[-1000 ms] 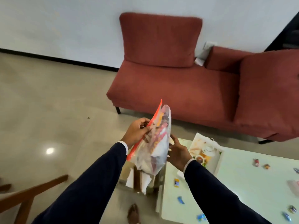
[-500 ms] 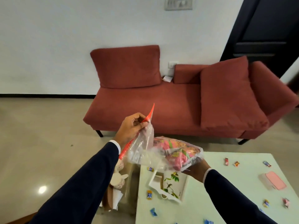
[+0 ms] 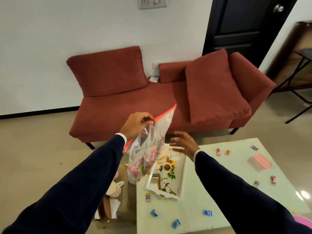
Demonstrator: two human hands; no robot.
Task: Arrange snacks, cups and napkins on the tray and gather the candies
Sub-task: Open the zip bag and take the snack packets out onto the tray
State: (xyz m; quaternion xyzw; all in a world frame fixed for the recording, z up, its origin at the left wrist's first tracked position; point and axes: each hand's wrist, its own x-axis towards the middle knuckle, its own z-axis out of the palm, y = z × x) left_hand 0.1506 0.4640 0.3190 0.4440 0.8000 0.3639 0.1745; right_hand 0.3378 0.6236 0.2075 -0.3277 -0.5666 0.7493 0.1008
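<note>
Honestly this looks like barely the start. The snack bag (image 3: 148, 149), a clear zip bag with an orange-red seal strip and pinkish packets bunched at the bottom, is hanging in the air just past the left edge of the desk (image 3: 236, 191), over the near-left corner of the tray. The left hand (image 3: 137, 124) is pinching it by the seal strip at the top, so it dangles. The right hand (image 3: 183, 144) is spread, fingers apart, holding nothing, hovering over the far end of the tray right beside the bag; blurry, so I can't say if it touches anything.

The tray (image 3: 183, 174), white with a leafy print, sits on the left part of the desk and looks empty to me. That cup-and-teapot stuff on it reads as printed picture, though I'm not fully sure.

Candies are all over the place: blue ones (image 3: 175, 223) along the near edge, a few red and orange ones (image 3: 218, 152) on the far side, more on the right. None gathered. A pink-lidded box (image 3: 260, 162) sits far right.

The cups (image 3: 116, 190) seem to be down in a paper bag (image 3: 108, 208) on the floor left of the desk, with what might be napkins.

So: snacks, cups, napkins, candies all left to do.
</note>
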